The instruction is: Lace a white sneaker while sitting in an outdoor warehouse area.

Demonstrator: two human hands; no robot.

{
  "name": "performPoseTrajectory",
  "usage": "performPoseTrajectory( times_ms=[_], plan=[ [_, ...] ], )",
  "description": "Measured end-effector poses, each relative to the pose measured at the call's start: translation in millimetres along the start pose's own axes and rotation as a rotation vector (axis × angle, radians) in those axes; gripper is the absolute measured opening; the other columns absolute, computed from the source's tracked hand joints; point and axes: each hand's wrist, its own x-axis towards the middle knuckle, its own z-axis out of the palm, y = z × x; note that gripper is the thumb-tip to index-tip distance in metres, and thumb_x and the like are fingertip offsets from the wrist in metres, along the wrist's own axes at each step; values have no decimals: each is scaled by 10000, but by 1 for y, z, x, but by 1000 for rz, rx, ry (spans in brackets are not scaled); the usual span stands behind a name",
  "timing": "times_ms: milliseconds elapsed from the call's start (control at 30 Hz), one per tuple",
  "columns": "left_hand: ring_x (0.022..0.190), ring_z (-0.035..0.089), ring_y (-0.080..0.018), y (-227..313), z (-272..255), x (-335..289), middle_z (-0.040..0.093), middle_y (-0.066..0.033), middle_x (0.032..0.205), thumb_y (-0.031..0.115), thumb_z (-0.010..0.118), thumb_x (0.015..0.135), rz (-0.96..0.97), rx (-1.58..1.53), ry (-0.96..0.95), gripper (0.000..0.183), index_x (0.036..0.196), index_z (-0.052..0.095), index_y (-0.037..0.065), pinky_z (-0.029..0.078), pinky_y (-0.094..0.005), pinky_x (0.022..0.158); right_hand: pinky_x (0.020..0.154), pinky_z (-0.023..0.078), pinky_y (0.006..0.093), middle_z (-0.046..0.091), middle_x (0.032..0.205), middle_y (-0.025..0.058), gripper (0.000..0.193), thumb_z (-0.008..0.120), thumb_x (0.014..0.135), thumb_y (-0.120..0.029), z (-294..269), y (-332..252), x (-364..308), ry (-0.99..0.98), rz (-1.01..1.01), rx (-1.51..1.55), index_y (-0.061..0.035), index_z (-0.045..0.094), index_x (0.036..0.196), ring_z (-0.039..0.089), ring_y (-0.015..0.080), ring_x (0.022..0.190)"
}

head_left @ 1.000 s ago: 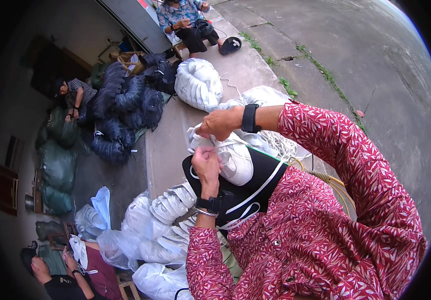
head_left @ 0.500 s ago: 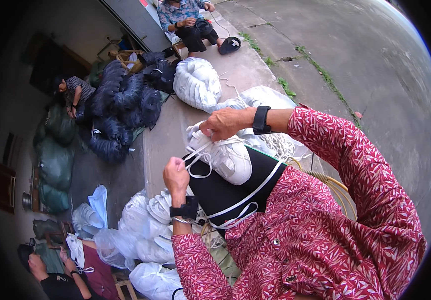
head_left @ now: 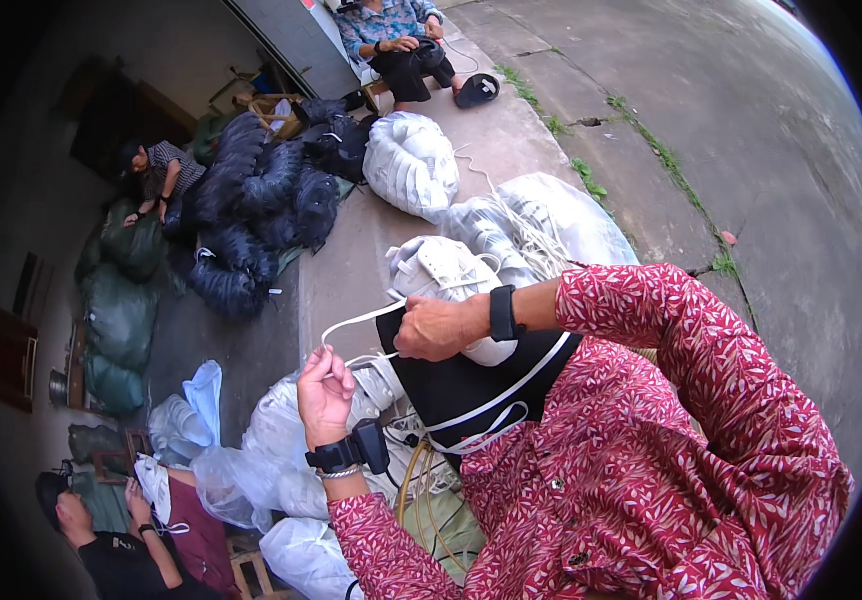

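A white shoe (head_left: 441,268) lies on a black pad (head_left: 431,395) across my lap, partly hidden behind my right hand. My right hand (head_left: 443,328) is closed in front of the shoe, gripping a white shoelace (head_left: 359,319). From there the lace arcs left to my left hand (head_left: 325,395), whose thumb and fingertips pinch it beside the pad's left edge. Another long white lace or cord (head_left: 506,395) runs over the pad near my body.
Clear bags of white shoe pieces (head_left: 411,165) lie ahead and at left. Bundles of white laces (head_left: 541,245) rest beyond the shoe. Dark bundles (head_left: 241,190) and green sacks (head_left: 116,315) stand farther left. Co-workers sit at the top (head_left: 406,45), far left (head_left: 166,170) and lower left (head_left: 116,550).
My right hand has come down from the shoe's top toward me, with lace in its grip. My left hand has shifted slightly left and down, and the lace now spans between both hands.
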Motion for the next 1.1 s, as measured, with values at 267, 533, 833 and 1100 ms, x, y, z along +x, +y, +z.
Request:
performPoseTrajectory(
  times_ms=[267,533,833,1100],
  plan=[
    [631,600,-225,-33,-7,28,599,-168,1063,142,446,915,29,-206,12,95,916,526,90,405,-255,445,720,455,249,657,868,61,243,460,931,-233,-106,77,-20,505,869,909,-37,601,909,593,108,784],
    [818,566,-235,-59,-14,52,571,-142,1011,151,343,950,98,-669,-76,205,889,486,17,437,-275,585,708,463,304,662,838,54,230,522,843,-191,-52,75,-14,208,753,538,-10,663,849,600,170,778],
    [635,489,-211,-27,-198,15,500,-126,712,145,329,910,217,-818,786,249,781,448,-32,433,-294,555,701,466,268,638,858,31,286,475,924,-265,-61,77,-27,300,828,879,-42,652,896,570,113,728],
    [398,451,-125,-72,3,19,461,-2,544,238,647,830,130,162,5,292,990,512,36,334,-255,373,699,484,249,643,799,45,191,426,933,-206,-105,83,-35,617,974,1390,-81,559,877,611,115,722]
  ],
)
